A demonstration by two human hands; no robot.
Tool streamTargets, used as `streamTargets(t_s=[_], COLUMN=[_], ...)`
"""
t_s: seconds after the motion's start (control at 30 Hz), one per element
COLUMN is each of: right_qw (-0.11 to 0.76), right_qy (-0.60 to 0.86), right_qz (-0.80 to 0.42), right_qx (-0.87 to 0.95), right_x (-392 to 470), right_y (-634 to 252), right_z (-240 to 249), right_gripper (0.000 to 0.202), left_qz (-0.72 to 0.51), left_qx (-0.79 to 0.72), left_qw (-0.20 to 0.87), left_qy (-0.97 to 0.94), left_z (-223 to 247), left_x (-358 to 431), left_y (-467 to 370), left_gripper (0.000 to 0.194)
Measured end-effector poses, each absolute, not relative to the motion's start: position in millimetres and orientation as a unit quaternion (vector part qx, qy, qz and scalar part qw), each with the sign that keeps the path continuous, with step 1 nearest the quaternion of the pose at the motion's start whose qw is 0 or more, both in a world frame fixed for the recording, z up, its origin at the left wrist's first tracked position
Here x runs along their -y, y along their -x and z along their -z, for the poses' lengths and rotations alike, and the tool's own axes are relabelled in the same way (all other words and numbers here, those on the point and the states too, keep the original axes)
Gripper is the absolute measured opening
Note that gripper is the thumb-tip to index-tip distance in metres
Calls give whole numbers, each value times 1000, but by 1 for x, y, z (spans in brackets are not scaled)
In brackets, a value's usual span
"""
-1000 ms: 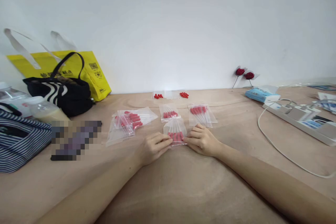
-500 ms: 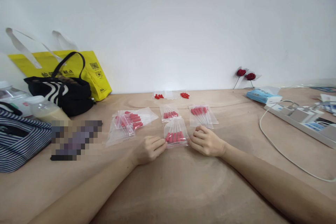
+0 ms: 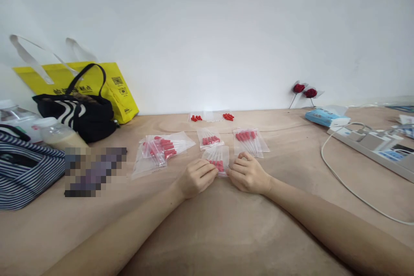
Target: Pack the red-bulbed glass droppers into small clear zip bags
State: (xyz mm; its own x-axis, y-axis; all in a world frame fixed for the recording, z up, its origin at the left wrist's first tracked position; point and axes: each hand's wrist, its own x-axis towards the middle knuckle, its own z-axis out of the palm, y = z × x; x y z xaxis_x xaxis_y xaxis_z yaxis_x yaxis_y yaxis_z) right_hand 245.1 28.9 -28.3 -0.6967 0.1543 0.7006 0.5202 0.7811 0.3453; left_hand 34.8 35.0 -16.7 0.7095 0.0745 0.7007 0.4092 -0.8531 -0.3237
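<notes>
Bag (image 3: 217,154) at Clock Centre, Red Ends (image 3: 220,165) toward Six

The bag lies on the counter (image 3: 223,228) with its work edge facing the person, probably so that both sides are within easy reach. At eight o'clock of it the left hand (image 3: 198,177) has its fingers together, apparently pinched on the near edge and covering some of the red ends; that grip likely serves to hold slippery film straight. At four o'clock the right hand (image 3: 248,176) is loosely curled, fingertips at the other near corner; I cannot tell whether they clamp it or merely rest there. Both forearms lie low, which seems to steady the fingers.

Filled neighbours sit around it, perhaps set aside for working room: an upper bag (image 3: 210,140) at twelve, a right-hand bag (image 3: 249,141) at two, and overlapping bags (image 3: 158,153) at nine to ten.

The bag looks clear and slightly hazy, with wrinkles and glare. Inside, slim pale stems fan toward twelve, each apparently capped in glossy red. A pale strip, perhaps a seal, borders its six o'clock edge.
</notes>
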Motion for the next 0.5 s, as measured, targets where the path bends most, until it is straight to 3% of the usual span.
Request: streamTargets(t_s=[0.5], right_qw=[363], right_qy=[166], right_qz=[280], right_qx=[873], right_x=[-24], right_y=[-235], right_z=[27], right_gripper=[19], left_qz=[350], left_qx=[64], left_qw=[296], left_qy=[886], left_z=[17], left_x=[-34], left_y=[-41], left_gripper=[11])
